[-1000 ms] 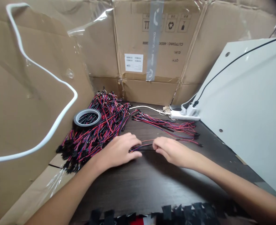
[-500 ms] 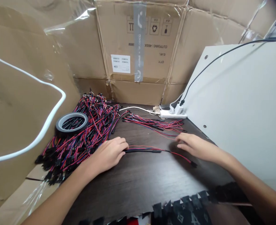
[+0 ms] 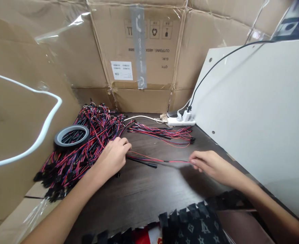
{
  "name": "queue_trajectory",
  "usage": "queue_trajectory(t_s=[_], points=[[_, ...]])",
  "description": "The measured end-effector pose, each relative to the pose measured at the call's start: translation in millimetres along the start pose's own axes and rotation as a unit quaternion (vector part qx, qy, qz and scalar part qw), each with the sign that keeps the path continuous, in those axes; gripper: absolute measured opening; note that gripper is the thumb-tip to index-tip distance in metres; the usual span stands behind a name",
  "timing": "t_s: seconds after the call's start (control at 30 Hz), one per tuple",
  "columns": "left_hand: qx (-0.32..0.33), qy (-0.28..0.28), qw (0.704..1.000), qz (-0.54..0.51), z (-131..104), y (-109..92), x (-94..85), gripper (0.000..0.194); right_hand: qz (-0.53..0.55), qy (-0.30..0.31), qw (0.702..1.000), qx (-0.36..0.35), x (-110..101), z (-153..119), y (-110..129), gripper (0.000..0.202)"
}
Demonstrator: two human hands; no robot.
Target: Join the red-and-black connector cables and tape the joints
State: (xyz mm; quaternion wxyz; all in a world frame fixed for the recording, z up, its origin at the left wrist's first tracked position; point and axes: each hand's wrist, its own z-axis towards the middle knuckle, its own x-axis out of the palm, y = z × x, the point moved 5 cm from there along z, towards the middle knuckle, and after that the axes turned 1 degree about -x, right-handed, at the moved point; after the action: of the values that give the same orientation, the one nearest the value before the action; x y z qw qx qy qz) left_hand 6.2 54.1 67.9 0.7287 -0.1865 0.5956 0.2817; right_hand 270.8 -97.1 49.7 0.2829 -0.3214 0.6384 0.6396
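A thin red-and-black wire harness [image 3: 173, 161] stretches between my two hands, just over the dark tabletop. My left hand [image 3: 115, 154] is closed on its left end; the fingertips and that end are partly hidden. At the other end, my right hand [image 3: 206, 164] pinches the wires, covering the connector. Black sleeved strands [image 3: 145, 163] run out from under my left hand, below the red wires. Beside my left hand lies a big tangled heap of wire harnesses [image 3: 93, 132], with a roll of black tape [image 3: 72, 136] on top.
A smaller bundle of harnesses [image 3: 162, 131] lies beyond my hands, near a white power strip [image 3: 181, 121] with plugs in it. Cardboard [image 3: 149, 98] walls the back and left; a white panel [image 3: 253, 112] stands at the right. Black tape pieces [image 3: 187, 215] line the front edge.
My right hand has closed on the harness's connector end and lifted it off the table. My left hand keeps its grip on the other end. The camera view has shifted slightly.
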Motion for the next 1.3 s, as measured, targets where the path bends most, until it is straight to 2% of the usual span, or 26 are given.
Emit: queue_trajectory(t_s=[0.1, 0.2, 0.27, 0.33, 0.43, 0.57, 0.8, 0.93, 1.1, 1.3], points=[[0.07, 0.006, 0.993, -0.093, 10, -41, -12.9, 0.027, 0.127, -0.025, 0.992, 0.0, 4, 2, 7, 0.025], [0.127, 0.029, 0.978, -0.166, 16, -79, -14.3, 0.023, 0.209, -0.044, 0.977, 0.007, 8, 6, 10, 0.026], [0.147, 0.044, 0.968, -0.199, 18, -92, -8.5, 0.02, 0.239, -0.053, 0.969, 0.009, 10, 8, 11, 0.028], [0.146, 0.067, 0.958, -0.236, 19, -96, 1.2, 0.018, 0.26, -0.061, 0.964, 0.008, 10, 7, 11, 0.03], [0.119, 0.079, 0.947, -0.287, 22, -89, 13.4, 0.015, 0.23, -0.072, 0.971, -0.004, 8, 4, 11, 0.028], [0.065, 0.035, 0.934, -0.348, 28, -69, 15.6, 0.015, 0.15, -0.11, 0.982, -0.03, -4, 3, 4, 0.028], [-0.031, -0.004, 0.932, -0.361, 30, -20, 12.2, 0.018, 0.098, -0.203, 0.974, -0.007, -46, 7, -49, 0.032], [-0.032, -0.008, 0.936, -0.35, 28, -11, 13.4, 0.02, 0.055, -0.23, 0.972, -0.006, -61, 8, -65, 0.027], [-0.036, 0.019, 0.937, -0.346, 24, -14, 18.7, 0.024, 0.023, -0.234, 0.972, -0.009, -61, 11, -70, 0.028], [-0.115, 0.043, 0.91, -0.396, 17, -5, 30.5, 0.019, -0.031, -0.201, 0.979, -0.032, -47, 17, -79, 0.023]])
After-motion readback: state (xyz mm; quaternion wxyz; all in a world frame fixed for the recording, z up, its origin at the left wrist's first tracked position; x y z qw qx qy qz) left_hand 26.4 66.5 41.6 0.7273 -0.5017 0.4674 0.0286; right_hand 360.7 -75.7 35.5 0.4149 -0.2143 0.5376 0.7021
